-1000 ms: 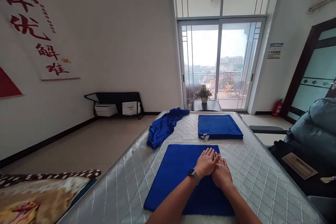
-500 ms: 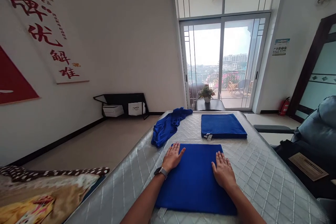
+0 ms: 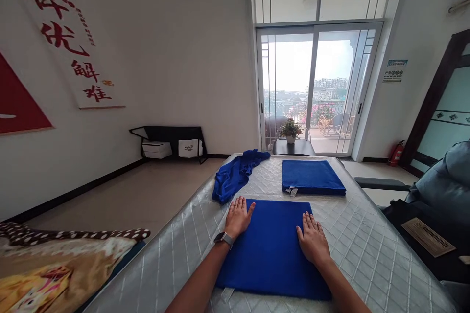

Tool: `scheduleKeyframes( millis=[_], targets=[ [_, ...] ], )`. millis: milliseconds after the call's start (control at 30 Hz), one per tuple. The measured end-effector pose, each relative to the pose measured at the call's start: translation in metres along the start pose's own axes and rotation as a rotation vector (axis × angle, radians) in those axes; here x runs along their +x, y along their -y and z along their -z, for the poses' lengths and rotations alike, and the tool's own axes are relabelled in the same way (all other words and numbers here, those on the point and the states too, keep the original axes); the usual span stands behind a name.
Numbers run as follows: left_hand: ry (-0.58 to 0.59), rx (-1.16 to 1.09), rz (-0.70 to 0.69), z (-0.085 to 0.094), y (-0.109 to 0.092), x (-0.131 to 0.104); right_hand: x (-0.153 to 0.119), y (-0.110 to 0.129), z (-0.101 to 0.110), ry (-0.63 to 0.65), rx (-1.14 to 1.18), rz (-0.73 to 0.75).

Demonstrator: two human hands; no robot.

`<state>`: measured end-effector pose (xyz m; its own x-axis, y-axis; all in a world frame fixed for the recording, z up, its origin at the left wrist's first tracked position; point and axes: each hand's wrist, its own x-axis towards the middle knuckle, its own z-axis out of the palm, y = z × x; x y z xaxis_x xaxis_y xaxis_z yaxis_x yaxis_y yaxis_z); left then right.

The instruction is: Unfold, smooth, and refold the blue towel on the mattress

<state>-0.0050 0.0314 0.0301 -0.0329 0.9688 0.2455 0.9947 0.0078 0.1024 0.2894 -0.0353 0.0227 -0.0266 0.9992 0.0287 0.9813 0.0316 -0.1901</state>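
Observation:
A blue cloth (image 3: 273, 249), folded into a flat rectangle with a white label at its near left corner, lies on the quilted mattress (image 3: 367, 249) before me. On its left edge rests my left hand (image 3: 238, 217), flat, with a watch on the wrist. My right hand (image 3: 312, 239) lies on the right edge, its fingers stretched forward and the thumb apart. Beyond it is a folded stack of blue cloth (image 3: 312, 176) with white labels on the near side. A crumpled blue cloth (image 3: 235, 176) lies at the far left of the mattress.
A chair with a potted plant (image 3: 290, 132) stands past the mattress, before the sliding glass door. Along the left wall is a black rack (image 3: 172, 134) with white boxes. A patterned blanket (image 3: 91, 264) lies at lower left; a grey armchair (image 3: 444, 181) is at right.
My left hand has shifted slightly left and forward along the edge of the folded cloth. My right hand stays in place. The camera view has tilted a little.

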Motion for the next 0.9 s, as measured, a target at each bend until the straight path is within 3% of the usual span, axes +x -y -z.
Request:
scheduleKeyframes(
  millis=[67,133,267,367,500,800,900],
  targets=[
    [-0.039,-0.062,-0.048,0.008,-0.03,-0.007,0.0,0.0,-0.001,0.0,0.01,-0.004],
    [-0.036,-0.151,-0.22,0.009,-0.069,-0.021,0.0,0.0,-0.001,-0.005,0.004,0.005],
    [-0.003,-0.23,-0.524,-0.004,-0.145,-0.061,-0.002,-0.004,-0.002,-0.004,-0.054,0.051],
    [0.037,-0.242,-0.54,-0.013,-0.167,-0.08,-0.003,-0.007,-0.002,0.011,-0.082,0.076],
    [0.08,-0.217,-0.506,-0.009,-0.143,-0.081,0.0,-0.006,-0.003,0.003,-0.058,0.052],
    [0.11,-0.1,-0.222,-0.001,-0.019,-0.065,0.0,-0.004,-0.004,-0.036,0.01,0.044],
    [0.081,-0.062,-0.177,-0.005,0.01,-0.066,0.0,-0.005,-0.005,-0.036,0.007,0.044]
  ],
)
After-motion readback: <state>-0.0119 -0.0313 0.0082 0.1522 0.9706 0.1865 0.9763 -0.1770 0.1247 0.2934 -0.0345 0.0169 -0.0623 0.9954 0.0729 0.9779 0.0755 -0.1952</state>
